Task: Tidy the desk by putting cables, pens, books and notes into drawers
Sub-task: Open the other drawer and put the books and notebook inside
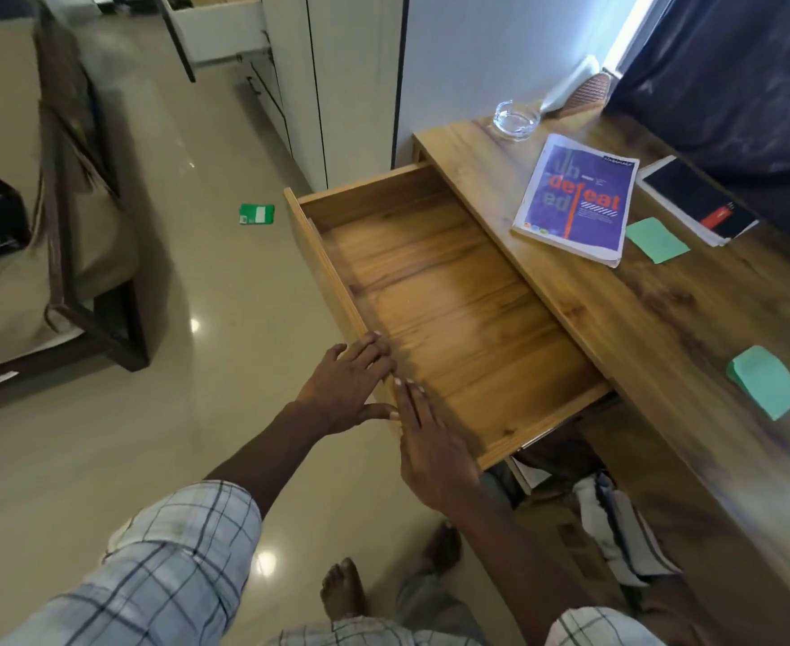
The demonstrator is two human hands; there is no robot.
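Head view, looking down on a wooden desk (640,328) with one drawer (430,282) pulled well out toward the person; its bare wooden bottom shows.

The left hand (351,380) rests on the near corner of the drawer front. Its fingers lie nearly straight over the top edge, the thumb is spread, and it grips nothing. The right hand (435,449) lies just beside it, fingers straight and together along the same edge. It presses flat and holds nothing. The left thumb tip touches the right-hand fingers.

On the desktop, beyond the drawer:
- A purple book (575,198) lies flat.
- A black notebook (698,200) lies just beside it on a thin stack of paper.
- A green note (656,239) lies between the two, at their near ends.
- A second green note (766,382) lies well apart, toward the near end of the desk.
- A glass dish (516,118) stands at the far corner.

A green card (256,214) lies on the floor (150,435), left of the drawer.
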